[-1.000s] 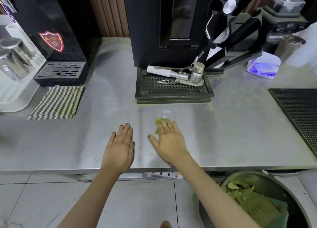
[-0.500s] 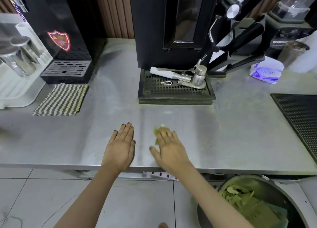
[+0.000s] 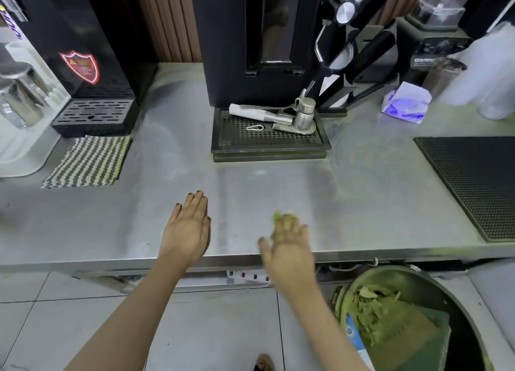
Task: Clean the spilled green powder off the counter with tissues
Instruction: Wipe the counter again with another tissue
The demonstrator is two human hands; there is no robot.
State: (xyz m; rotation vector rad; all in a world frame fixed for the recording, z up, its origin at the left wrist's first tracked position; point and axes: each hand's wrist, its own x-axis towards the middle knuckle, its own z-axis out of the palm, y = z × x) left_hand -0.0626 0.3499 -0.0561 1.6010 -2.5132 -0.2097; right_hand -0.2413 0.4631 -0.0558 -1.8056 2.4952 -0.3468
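- L hand (image 3: 188,228): flat on counter (image 3: 362,203), fingers straight, holds nothing.
- R hand (image 3: 289,245): blurred, fingers spread flat, pressing green-stained tissue (image 3: 280,217) near counter's front edge.
- Risk: tissue looks saturated; wiping w/ it may smear green, not lift it.
- Risk: sweep past edge could dump its load on floor (image 3: 223,329), missing bin (image 3: 457,309) below right.

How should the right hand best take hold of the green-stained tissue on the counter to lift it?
From above: the tissue lies crumpled and low on the counter under the fingers of the right hand, so curling them inward probably gathers the whole wad at once.
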